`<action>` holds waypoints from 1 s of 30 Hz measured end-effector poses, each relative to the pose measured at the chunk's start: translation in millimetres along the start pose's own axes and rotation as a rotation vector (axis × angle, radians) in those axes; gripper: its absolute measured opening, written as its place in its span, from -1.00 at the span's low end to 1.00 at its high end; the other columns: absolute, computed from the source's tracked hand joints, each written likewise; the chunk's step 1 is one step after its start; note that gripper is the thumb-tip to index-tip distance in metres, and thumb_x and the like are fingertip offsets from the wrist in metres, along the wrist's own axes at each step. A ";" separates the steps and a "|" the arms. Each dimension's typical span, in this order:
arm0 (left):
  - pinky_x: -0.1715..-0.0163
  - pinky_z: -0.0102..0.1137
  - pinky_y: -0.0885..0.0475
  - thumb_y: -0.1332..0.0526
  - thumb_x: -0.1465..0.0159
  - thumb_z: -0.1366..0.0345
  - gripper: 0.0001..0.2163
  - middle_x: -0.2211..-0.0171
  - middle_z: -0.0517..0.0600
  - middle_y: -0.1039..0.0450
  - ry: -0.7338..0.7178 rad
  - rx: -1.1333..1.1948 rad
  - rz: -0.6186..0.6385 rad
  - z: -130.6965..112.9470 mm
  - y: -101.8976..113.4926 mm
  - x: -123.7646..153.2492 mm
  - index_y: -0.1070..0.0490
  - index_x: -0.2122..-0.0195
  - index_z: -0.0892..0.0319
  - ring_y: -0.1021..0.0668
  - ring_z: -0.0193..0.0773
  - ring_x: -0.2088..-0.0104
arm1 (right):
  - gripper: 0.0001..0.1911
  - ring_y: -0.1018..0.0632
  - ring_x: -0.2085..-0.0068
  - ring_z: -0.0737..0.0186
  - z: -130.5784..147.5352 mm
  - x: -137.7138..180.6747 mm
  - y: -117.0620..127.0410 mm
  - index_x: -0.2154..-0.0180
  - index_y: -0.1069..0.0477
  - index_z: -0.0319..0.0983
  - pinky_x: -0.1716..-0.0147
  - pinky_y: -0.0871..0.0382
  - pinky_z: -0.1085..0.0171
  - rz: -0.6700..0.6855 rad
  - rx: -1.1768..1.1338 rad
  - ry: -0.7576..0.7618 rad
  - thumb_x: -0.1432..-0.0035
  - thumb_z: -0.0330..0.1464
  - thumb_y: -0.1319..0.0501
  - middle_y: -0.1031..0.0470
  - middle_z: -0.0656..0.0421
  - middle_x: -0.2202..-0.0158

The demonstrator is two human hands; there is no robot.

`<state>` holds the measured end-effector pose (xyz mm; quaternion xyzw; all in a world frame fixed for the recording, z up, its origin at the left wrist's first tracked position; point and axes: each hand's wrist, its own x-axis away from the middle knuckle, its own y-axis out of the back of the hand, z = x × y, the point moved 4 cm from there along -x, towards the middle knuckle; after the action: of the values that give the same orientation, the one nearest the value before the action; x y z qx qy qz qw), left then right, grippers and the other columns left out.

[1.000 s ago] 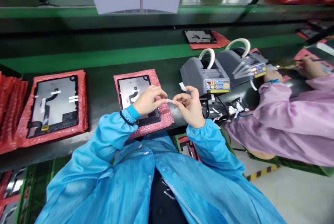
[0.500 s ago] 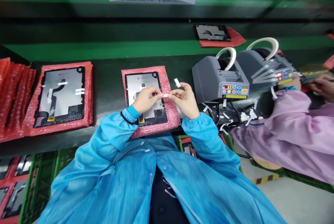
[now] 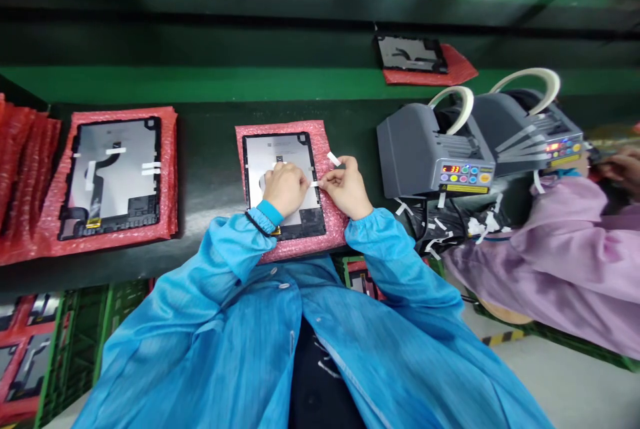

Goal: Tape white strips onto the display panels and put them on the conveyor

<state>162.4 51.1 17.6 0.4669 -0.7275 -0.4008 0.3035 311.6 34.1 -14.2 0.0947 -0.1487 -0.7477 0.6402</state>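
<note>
In the head view, the work lies at the middle of the bench: a flat panel with a silvery back and dark frame, resting on pink bubble wrap. The left hand lies over the panel, back upward and fingers curled, with the thumb and fingertips beside the left end of a white strip. Whether those fingers pinch the strip or press it down, I cannot tell. The right hand has thumb and fingertip closed on the strip's right end, over the wrap, and a second strip sticks up from another fingertip.

One second ago both hands held the strip out past the panel's right side; half a second ago it was near that edge, pinched from both ends. Now the strip lies across the edge itself, and the left hand has turned flatter over the panel. The second strip is on the right hand in all three frames. The finished-looking neighbour, another panel at the left, and the grey tape dispenser to the right keep their places on the bench.
</note>
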 end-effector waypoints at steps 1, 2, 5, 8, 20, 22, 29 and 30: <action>0.13 -0.06 -0.32 -0.16 -0.26 0.27 -0.81 0.26 0.14 -0.47 -0.002 -0.006 0.004 -0.6 -0.2 0.3 -0.45 0.45 0.19 -0.40 0.06 0.06 | -0.49 -0.54 0.45 0.27 -0.3 -0.2 -0.1 0.15 -0.07 -0.17 0.33 -0.42 0.23 0.000 0.017 0.005 0.11 -0.46 -0.27 -0.43 0.37 0.53; 0.12 -0.06 -0.32 -0.15 -0.27 0.27 -0.81 0.26 0.15 -0.46 -0.006 -0.011 0.007 -1.0 -0.4 0.5 -0.45 0.44 0.19 -0.39 0.07 0.06 | -0.49 -0.54 0.44 0.26 -0.5 -0.4 -0.3 0.14 -0.08 -0.17 0.32 -0.42 0.23 -0.001 0.034 0.013 0.11 -0.47 -0.28 -0.43 0.36 0.51; 0.11 -0.04 -0.31 -0.14 -0.28 0.26 -0.81 0.25 0.16 -0.46 -0.008 -0.028 0.013 -1.2 -1.4 0.9 -0.46 0.42 0.20 -0.38 0.08 0.04 | -0.50 -0.55 0.42 0.26 -0.4 -0.4 -0.6 0.13 -0.11 -0.18 0.31 -0.42 0.24 -0.009 0.079 0.037 0.11 -0.48 -0.28 -0.44 0.32 0.47; 0.12 -0.05 -0.31 -0.13 -0.28 0.27 -0.81 0.23 0.16 -0.46 -0.010 -0.047 0.013 -1.5 -2.7 1.5 -0.47 0.41 0.20 -0.38 0.09 0.04 | -0.51 -0.55 0.42 0.24 0.0 -0.5 -1.8 0.14 -0.11 -0.19 0.32 -0.41 0.24 0.002 0.109 0.032 0.10 -0.48 -0.28 -0.43 0.31 0.48; 0.11 0.04 -0.30 -0.24 -0.18 0.29 -0.87 0.26 0.21 -0.43 0.002 -0.034 -0.032 4.1 -3.1 -2.6 -0.41 0.48 0.21 -0.37 0.18 0.04 | -0.31 -0.32 0.58 0.43 -10.9 -36.6 11.0 0.30 -0.07 -0.14 0.53 -0.20 0.38 0.222 0.225 -0.083 0.40 -0.38 -0.49 -0.25 0.47 0.58; 0.09 0.02 -0.29 -0.28 -0.14 0.28 -0.88 0.23 0.20 -0.42 0.025 -0.012 -0.065 8.5 0.4 -2.6 -0.40 0.44 0.21 -0.36 0.17 0.03 | -0.29 -0.27 0.60 0.46 -14.8 -37.9 15.7 0.29 -0.09 -0.14 0.56 -0.15 0.40 0.229 0.224 -0.092 0.43 -0.34 -0.52 -0.21 0.49 0.59; 0.07 -0.17 -0.27 -0.16 -0.26 0.32 -0.93 0.31 0.01 -0.41 -0.057 0.195 -0.192 23.7 17.0 -6.9 -0.43 0.30 0.16 -0.40 -0.11 0.16 | -0.56 -0.21 0.62 0.43 12.7 -11.1 15.5 0.26 -0.12 -0.15 0.58 -0.05 0.40 0.348 0.057 0.005 -0.02 -0.10 -0.31 -0.16 0.46 0.66; 0.07 -0.19 -0.26 -0.15 -0.28 0.29 -0.90 0.33 -0.01 -0.41 -0.102 0.224 -0.186 22.9 18.8 -7.9 -0.43 0.29 0.15 -0.39 -0.14 0.18 | -0.61 -0.21 0.61 0.42 19.7 -6.6 13.1 0.27 -0.14 -0.15 0.57 -0.05 0.40 0.396 0.053 0.038 -0.07 -0.11 -0.27 -0.16 0.45 0.65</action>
<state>138.6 69.8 22.1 0.5423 -0.7357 -0.3666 0.1738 318.3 40.9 8.5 0.0943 -0.1719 -0.6012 0.7747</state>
